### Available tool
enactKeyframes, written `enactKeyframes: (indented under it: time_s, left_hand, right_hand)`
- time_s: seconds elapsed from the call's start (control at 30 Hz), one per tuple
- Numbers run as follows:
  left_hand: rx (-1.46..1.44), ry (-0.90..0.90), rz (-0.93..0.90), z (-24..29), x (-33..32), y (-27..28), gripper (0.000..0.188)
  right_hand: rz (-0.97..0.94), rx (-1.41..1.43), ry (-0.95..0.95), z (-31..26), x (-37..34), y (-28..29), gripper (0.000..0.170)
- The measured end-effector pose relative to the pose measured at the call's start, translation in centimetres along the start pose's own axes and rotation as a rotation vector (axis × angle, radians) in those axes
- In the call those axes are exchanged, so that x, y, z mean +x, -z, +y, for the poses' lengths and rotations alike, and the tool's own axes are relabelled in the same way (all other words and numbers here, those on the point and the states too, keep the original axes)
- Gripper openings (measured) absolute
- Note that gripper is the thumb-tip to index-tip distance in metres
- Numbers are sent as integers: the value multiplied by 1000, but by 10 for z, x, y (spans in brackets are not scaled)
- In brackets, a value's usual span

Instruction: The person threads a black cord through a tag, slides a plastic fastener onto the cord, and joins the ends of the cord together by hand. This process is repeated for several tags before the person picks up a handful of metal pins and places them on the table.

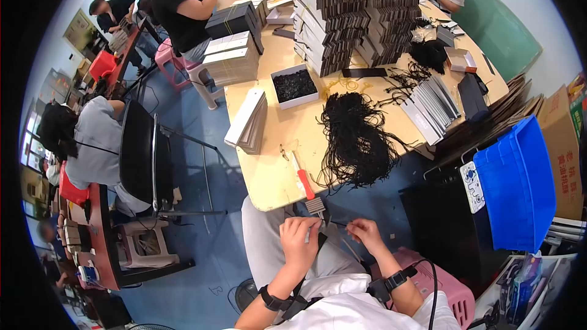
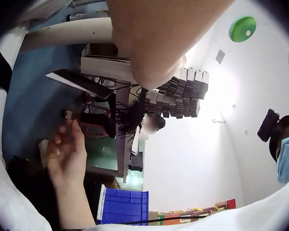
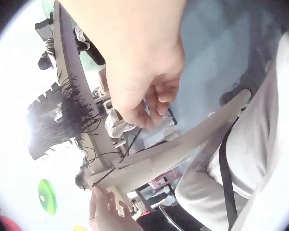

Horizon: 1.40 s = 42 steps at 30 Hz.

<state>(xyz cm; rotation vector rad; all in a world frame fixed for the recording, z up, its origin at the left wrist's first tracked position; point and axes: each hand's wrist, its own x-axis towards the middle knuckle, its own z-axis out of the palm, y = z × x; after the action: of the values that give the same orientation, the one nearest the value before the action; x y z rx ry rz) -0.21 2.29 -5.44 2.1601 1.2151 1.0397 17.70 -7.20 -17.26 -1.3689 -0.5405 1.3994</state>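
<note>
My left hand point(image 1: 299, 241) is raised over my lap with its fingertips bent together, pinching one end of a thin black cord point(image 3: 103, 176). My right hand point(image 1: 365, 235) pinches the same dark strand a little way to the right, thumb against fingers. The cord runs between the two hands past the pale stack of boards point(image 1: 315, 206) just beyond them at the table edge. In the right wrist view my right hand point(image 3: 147, 82) is large at the top, with my left hand point(image 3: 111, 214) below. In the left wrist view the fingertips of my left hand are hidden.
A heap of black cords point(image 1: 358, 140) hangs over the near edge of the table point(image 1: 278, 177). A red-handled knife point(image 1: 301, 177), a white box of small black pieces point(image 1: 295, 85) and tall board stacks point(image 1: 330, 18) lie there. A blue crate point(image 1: 516, 183) stands at the right.
</note>
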Motion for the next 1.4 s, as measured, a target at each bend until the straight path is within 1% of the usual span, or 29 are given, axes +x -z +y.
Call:
enactKeyframes:
  time_s: [0.1,0.2,0.27,0.3,0.37,0.4,0.47,0.5,0.57,0.6,0.67,0.7,0.77,0.8,0.87,0.9,0.97,1.03,1.1,1.17,1.23,1.3,1.33,1.4]
  left_hand:
    - [9,-14,-13,0,-1,-1,13]
    - [-21,-18,-7,0,-2,-3,14]
    - [-50,29,10,3,-1,-4,12]
    - [-50,28,10,3,-1,-4,12]
    - [-38,16,3,3,-1,-3,11]
    - [-38,16,4,3,-1,-2,11]
    - [-60,7,-2,4,-1,0,10]
    - [-60,8,-2,4,-1,1,10]
    - [-197,96,-133,3,-3,5,9]
    - [-198,96,-134,3,-4,7,9]
    - [-357,172,-200,3,-7,10,7]
    - [-356,171,-201,3,-10,12,7]
    - [-665,328,-208,4,-15,14,5]
    - [-664,328,-208,7,-13,18,5]
    - [-510,207,-256,20,-6,31,8]
    - [-511,208,-256,24,-4,34,8]
    - [-416,55,-308,30,0,40,10]
    - [-403,35,-321,37,2,43,10]
    - [-391,13,-335,39,2,42,11]
    - [-376,-13,-278,39,1,40,15]
    - [-374,-1,-265,40,2,40,15]
    - [-372,12,-250,41,4,41,16]
    - [-366,1,-239,43,5,42,16]
    - [-361,-12,-229,45,9,45,17]
  right_hand:
    - [-2,14,40,-4,-3,2,13]
    - [1,-58,43,-12,-8,2,12]
    - [26,-144,177,-21,-12,-1,12]
    - [26,-143,178,-24,-14,0,12]
    - [48,-385,298,-32,-18,3,10]
    - [47,-385,298,-41,-21,0,10]
    - [94,-568,546,-66,-30,-10,8]
    - [94,-568,545,-79,-34,-14,8]
    - [142,-898,773,-102,-41,-22,7]
    - [143,-898,772,-111,-45,-26,7]
    - [142,-1056,883,-126,-50,-35,10]
    - [143,-1055,883,-131,-51,-38,10]
    - [88,-1028,965,-138,-54,-45,12]
    - [87,-1027,965,-141,-55,-49,12]
    - [-19,-1075,963,-148,-58,-56,11]
    - [-67,-1082,960,-152,-58,-59,9]
    - [-93,-1104,973,-154,-56,-62,9]
    - [-119,-1125,988,-154,-55,-62,8]
    - [-130,-1203,1026,-153,-52,-61,8]
    - [-116,-1207,1028,-153,-52,-62,10]
    - [-101,-1212,1030,-153,-52,-61,11]
    - [-68,-1094,934,-152,-54,-59,16]
    - [-68,-1094,934,-152,-52,-59,16]
    - [-90,-894,925,-148,-46,-58,19]
